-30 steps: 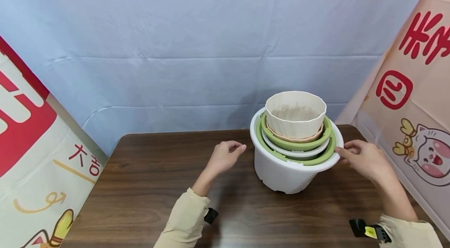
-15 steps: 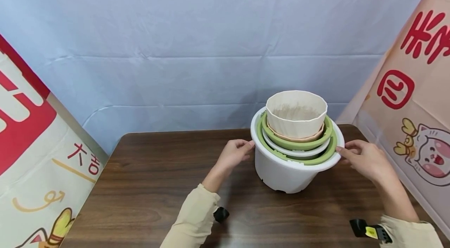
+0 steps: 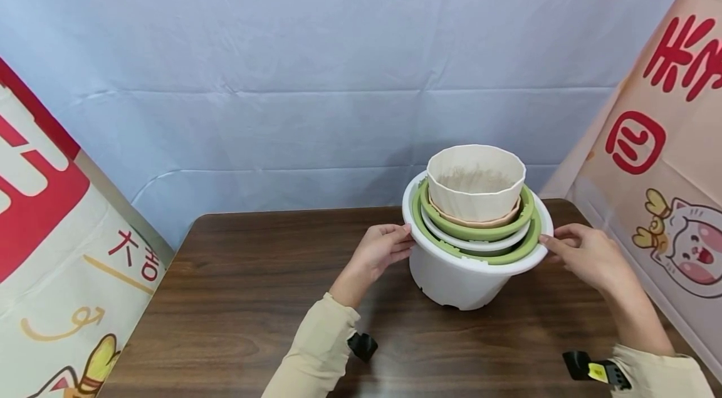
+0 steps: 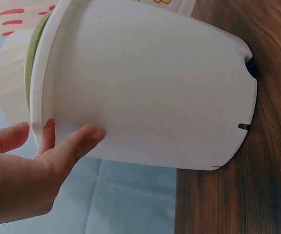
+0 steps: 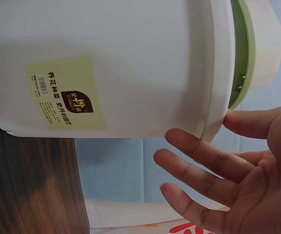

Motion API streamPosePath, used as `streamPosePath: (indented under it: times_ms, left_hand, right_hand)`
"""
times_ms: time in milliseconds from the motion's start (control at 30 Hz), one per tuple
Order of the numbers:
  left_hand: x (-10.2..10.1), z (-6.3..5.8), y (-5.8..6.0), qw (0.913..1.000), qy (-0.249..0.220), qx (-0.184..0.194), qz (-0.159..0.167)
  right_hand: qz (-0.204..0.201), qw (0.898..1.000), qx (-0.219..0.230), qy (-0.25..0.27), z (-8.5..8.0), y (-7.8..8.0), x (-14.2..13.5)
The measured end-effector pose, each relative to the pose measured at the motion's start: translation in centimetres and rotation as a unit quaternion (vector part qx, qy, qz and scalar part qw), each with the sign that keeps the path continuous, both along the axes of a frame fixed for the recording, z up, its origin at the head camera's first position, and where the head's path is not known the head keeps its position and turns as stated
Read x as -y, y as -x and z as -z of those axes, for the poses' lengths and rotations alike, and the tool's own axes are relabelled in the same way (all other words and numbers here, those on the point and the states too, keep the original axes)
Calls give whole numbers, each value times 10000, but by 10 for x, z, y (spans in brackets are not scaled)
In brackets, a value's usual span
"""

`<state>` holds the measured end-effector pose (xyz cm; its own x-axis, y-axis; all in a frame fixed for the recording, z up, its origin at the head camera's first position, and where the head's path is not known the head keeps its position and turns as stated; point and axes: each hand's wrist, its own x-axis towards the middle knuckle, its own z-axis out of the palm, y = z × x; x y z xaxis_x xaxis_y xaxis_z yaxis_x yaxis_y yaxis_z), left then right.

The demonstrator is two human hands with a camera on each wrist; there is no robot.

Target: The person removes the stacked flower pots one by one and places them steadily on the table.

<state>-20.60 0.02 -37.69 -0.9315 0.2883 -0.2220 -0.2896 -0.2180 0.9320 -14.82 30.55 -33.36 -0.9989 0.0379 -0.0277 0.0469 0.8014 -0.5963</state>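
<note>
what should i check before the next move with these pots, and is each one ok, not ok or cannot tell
1. Left grip on the big pot's rim: ok, thumb and fingers on either side of it.
2. Right grip on the opposite side: ok, thumb on the rim, fingers below.
3. Firmness of both holds: cannot tell, pressure does not show.
4. Big pot upright on the table: ok, its base rests on the wood.
5. Top pot snug in the stack: cannot tell, its base is hidden.
6. Sleeves away from the pots: ok, both apart.
</note>
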Motion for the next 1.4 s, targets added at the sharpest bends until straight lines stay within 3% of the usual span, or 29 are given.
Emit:
streamPosePath:
  times_ms: [400, 700, 867, 1133, 1400]
  left_hand:
    - [-5, -4, -3, 9997, 64, 186, -117]
    - [-4, -3, -3, 9997, 90, 190, -123]
    - [-4, -3, -2, 9997, 90, 181, -119]
    - [-4, -4, -3, 9997, 80, 183, -132]
    - [-5, -4, -4, 9998, 69, 158, -100]
  right_hand:
    - [-7, 9994, -161, -300, -4, 0, -1]
    - [272, 9895, -1344, -445, -15, -2, 3]
    - [143, 9881, -1482, -382, -28, 1, 5]
    - [-502, 9912, -1151, 409, -49, 12, 9]
    - [-871, 9830, -1025, 1247, -62, 26, 9]
